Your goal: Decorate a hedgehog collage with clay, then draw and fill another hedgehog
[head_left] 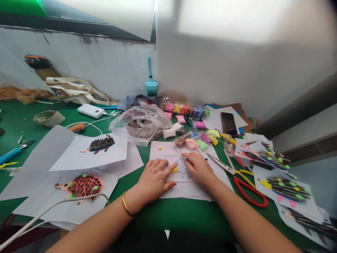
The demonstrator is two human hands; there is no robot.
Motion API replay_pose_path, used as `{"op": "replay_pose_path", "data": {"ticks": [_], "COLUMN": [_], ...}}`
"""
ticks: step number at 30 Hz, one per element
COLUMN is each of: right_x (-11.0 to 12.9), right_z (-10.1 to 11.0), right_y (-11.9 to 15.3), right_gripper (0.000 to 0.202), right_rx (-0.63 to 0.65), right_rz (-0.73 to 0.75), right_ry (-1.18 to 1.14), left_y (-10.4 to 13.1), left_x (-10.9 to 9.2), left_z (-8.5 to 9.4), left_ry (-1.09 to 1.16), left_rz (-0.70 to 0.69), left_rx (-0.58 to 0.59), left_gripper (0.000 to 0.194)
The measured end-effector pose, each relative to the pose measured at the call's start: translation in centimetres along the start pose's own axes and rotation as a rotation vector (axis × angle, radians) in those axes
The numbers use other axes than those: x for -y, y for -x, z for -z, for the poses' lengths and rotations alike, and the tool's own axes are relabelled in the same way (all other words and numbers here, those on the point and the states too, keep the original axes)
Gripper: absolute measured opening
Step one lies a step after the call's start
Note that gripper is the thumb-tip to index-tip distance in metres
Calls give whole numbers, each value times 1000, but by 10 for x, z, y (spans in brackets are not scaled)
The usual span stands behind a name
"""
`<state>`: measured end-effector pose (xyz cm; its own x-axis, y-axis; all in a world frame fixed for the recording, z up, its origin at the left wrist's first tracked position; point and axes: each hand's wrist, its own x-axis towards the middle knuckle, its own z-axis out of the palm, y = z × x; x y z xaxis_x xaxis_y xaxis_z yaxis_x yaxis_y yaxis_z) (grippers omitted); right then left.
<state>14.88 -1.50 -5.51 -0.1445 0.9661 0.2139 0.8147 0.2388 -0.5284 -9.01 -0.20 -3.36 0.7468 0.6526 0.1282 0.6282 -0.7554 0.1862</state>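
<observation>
A hedgehog drawing in blue outline [182, 167] lies on white paper in front of me, its body filled with small marks. A patch of yellow clay [174, 169] covers its head end. My left hand [157, 178] rests on the paper with fingers apart, the index fingertip at the yellow clay. Over the drawing's right side lies my right hand [199, 169], its index finger stretched out and nothing seen in it; it hides part of the outline. A tiny yellow clay ball [160, 148] sits on the larger white sheet [155, 153] beneath.
Red-handled scissors [250, 195] lie at the right, near finished hedgehog pictures [286, 188]. Packets of coloured clay [202, 144] and a plastic bag of seeds [140, 123] stand behind. More hedgehog pictures [81, 186], a white cable [60, 202] and a blue-handled knife [13, 154] are left.
</observation>
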Motion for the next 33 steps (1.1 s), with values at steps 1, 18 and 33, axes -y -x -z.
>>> {"op": "replay_pose_path", "data": {"ticks": [1,18,33], "right_x": [0,-11,-9], "right_z": [0,2,2], "right_y": [0,-2,-2], "right_gripper": [38,36,36], "right_rx": [-3,-83,-61], "right_rz": [-2,-58,-56], "right_ry": [-5,-265,-197], "left_y": [2,15,14], "left_x": [1,11,10], "left_z": [1,-5,-1], "left_ry": [5,0,9], "left_rz": [-9,-112,-102], "left_rx": [2,-37,-46], "left_gripper": [60,56,48]}}
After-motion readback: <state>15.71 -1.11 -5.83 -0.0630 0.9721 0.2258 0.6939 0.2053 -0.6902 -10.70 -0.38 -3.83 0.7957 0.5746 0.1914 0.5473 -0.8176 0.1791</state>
